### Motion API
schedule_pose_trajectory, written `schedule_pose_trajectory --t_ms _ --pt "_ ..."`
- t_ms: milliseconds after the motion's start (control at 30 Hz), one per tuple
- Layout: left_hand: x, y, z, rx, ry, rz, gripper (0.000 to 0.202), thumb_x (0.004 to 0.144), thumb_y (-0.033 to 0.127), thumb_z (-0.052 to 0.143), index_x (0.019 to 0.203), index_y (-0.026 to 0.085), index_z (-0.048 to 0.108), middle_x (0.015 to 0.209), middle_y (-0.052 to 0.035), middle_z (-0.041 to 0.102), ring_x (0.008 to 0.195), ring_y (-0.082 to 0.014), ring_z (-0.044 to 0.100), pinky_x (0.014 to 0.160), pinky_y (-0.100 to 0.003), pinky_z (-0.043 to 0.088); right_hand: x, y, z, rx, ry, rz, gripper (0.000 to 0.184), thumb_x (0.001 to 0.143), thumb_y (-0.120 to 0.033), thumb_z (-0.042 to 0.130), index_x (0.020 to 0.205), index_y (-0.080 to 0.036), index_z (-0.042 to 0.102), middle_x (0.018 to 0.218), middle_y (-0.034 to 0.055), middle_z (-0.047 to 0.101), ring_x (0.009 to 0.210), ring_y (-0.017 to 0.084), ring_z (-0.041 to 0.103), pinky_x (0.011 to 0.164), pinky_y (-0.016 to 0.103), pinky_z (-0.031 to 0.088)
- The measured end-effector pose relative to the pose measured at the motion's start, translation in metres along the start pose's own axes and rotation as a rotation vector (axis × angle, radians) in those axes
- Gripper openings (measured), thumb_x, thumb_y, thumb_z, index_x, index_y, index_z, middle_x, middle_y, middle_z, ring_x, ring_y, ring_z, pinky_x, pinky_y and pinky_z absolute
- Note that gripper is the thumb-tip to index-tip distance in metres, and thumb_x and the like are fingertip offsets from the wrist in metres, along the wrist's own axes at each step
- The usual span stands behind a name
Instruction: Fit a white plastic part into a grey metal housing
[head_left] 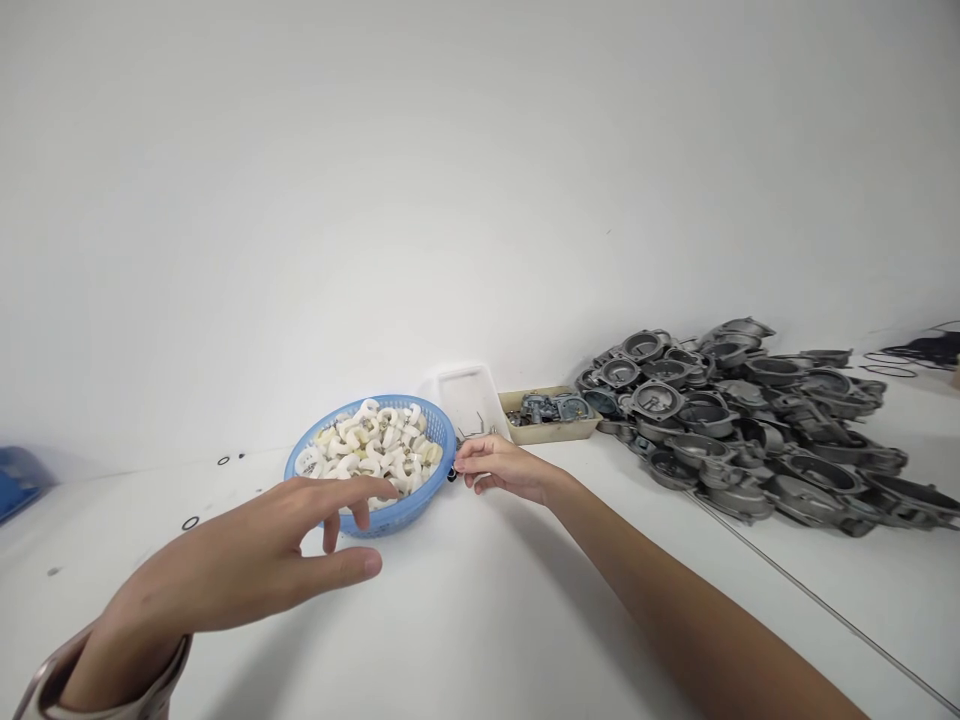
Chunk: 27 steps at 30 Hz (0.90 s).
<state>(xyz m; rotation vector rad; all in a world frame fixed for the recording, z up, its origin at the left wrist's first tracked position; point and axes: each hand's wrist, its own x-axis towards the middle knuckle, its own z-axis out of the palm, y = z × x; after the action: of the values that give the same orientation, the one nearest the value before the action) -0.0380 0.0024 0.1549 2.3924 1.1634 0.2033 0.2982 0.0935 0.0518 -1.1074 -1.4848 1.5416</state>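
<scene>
A round blue plastic basket [444, 425] stands against the wall, full of white curved pieces [375, 440]. Over its near-left side reaches my left hand [262, 550], thumb and fingers apart, with nothing in it. Just beyond the basket's right rim, my right hand [504, 467] has thumb and index finger brought together. Small dark bits [452, 476] show by those fingertips; whether they are gripped is too small to tell. Behind this hand, a white tray [466, 400] leans tilted, with thin metal pieces [477, 428] at its lower edge.
A cream box [559, 432] of metal parts sits right of the tray. Farther right lies a large heap of grey metal housings [720, 430], a thin rod [810, 595] running from it. Black rings [191, 523] and a blue object [16, 480] are at left, dark cords [926, 348] far right.
</scene>
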Motion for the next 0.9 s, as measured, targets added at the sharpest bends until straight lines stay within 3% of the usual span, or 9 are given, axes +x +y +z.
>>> schedule_pose_trajectory --t_ms 167,267,400,667,900 --pt "0.0 -0.0007 0.0003 0.013 0.013 0.015 0.053 0.094 0.064 0.054 0.143 0.045 0.049 0.12 0.0004 0.066 0.084 -0.0142 0.068 0.061 -0.017 0.056 0.0006 0.0018 0.0014 0.002 -0.009 0.02 0.038 0.066 -0.041 0.09 0.083 -0.014 0.069 0.093 0.0059 0.071 0.081 0.016 0.069 0.074 0.028 0.055" --pt "0.0002 0.0028 -0.0002 0.006 -0.014 -0.022 0.055 0.093 0.065 0.053 0.144 0.046 0.047 0.118 0.0002 0.066 0.078 -0.0133 0.068 0.059 -0.018 0.056 0.0026 0.0042 0.0017 0.016 -0.007 0.032 0.041 0.067 -0.044 0.09 0.085 -0.015 0.067 0.093 0.0057 0.071 0.084 0.019 0.072 0.07 0.026 0.056" --pt "0.0009 0.0058 -0.0013 0.014 -0.024 -0.023 0.056 0.094 0.066 0.052 0.145 0.045 0.046 0.113 -0.0003 0.067 0.077 -0.0138 0.068 0.059 -0.019 0.056 0.0032 0.0039 0.0015 0.044 -0.002 0.061 0.042 0.069 -0.045 0.089 0.089 -0.016 0.066 0.093 0.0046 0.07 0.077 0.017 0.073 0.059 0.021 0.053" --pt "0.0016 0.006 -0.0028 0.057 -0.016 0.0 0.055 0.094 0.066 0.052 0.144 0.043 0.048 0.106 -0.0002 0.068 0.081 -0.0151 0.067 0.064 -0.02 0.056 -0.0016 0.0012 0.0027 0.093 -0.062 0.092 0.048 0.071 -0.038 0.089 0.109 -0.021 0.064 0.099 0.0034 0.072 0.077 0.015 0.072 0.062 0.021 0.056" --pt "0.0017 0.0043 -0.001 0.048 -0.028 -0.001 0.056 0.094 0.066 0.051 0.145 0.044 0.046 0.112 -0.0004 0.067 0.086 -0.0163 0.066 0.063 -0.02 0.056 -0.0007 0.0013 0.0032 0.085 -0.071 0.113 0.042 0.069 -0.036 0.089 0.103 -0.019 0.07 0.102 0.0048 0.073 0.07 0.012 0.069 0.059 0.019 0.054"
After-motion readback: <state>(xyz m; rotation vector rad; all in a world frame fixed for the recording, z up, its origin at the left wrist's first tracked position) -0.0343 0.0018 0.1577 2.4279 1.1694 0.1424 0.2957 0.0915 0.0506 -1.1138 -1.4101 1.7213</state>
